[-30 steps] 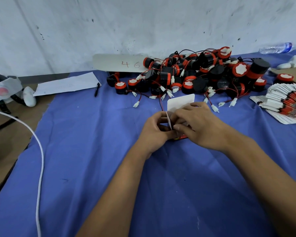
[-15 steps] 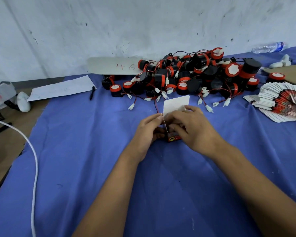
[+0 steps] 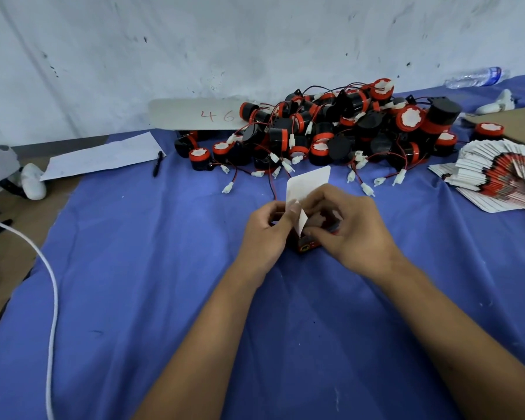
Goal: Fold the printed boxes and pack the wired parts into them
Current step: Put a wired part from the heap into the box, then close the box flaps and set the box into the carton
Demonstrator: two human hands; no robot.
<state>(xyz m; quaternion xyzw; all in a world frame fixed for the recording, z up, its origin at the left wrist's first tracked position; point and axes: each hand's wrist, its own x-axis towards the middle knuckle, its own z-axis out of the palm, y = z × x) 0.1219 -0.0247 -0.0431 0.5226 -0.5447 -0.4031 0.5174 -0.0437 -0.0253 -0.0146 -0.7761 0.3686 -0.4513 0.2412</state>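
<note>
A small red printed box (image 3: 308,246) stands on the blue cloth (image 3: 164,268) at the middle, its white lid flap (image 3: 308,181) raised behind my fingers. My left hand (image 3: 262,228) grips the box's left side and pinches a white side flap (image 3: 301,221). My right hand (image 3: 350,225) holds the right side with fingers curled over the opening. Whatever is inside the box is hidden. Behind lies a heap of black and red wired parts (image 3: 331,131) with white connectors. A fanned stack of flat printed boxes (image 3: 497,177) lies at the right.
A white sheet (image 3: 103,156) and a black pen (image 3: 156,163) lie at the back left. A white strip marked 46 (image 3: 194,115) leans on the wall. A white cable (image 3: 50,298) runs down the left. A plastic bottle (image 3: 473,77) lies back right, near a cardboard edge (image 3: 512,119).
The left side flap now stands up between my hands, and my right fingers have spread over the box opening. The box stays in the same spot on the cloth.
</note>
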